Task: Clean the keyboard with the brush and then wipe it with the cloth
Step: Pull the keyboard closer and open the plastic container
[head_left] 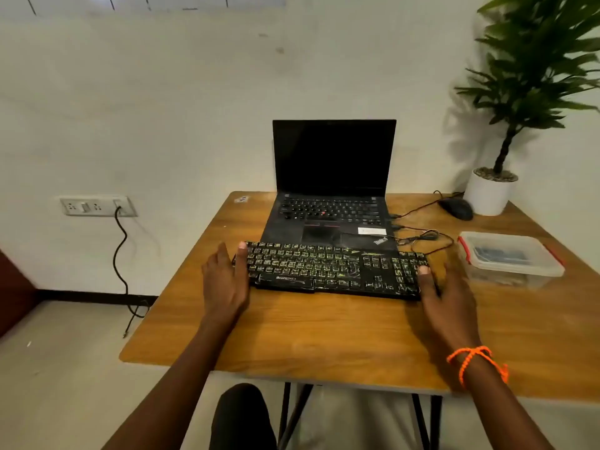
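hands: left hand (227,280) and right hand (444,293) spread, flanking keyboard (334,269), thumbs on it
progress: brushing, wiping both left; no brush or cloth visible

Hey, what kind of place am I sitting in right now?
Probably a small office or study corner: a wooden desk against a plain wall, an open laptop with a wired mouse, and a potted plant.

Black keyboard (331,267), yellow-green legends; orange wristband (475,362); white pot (488,196)
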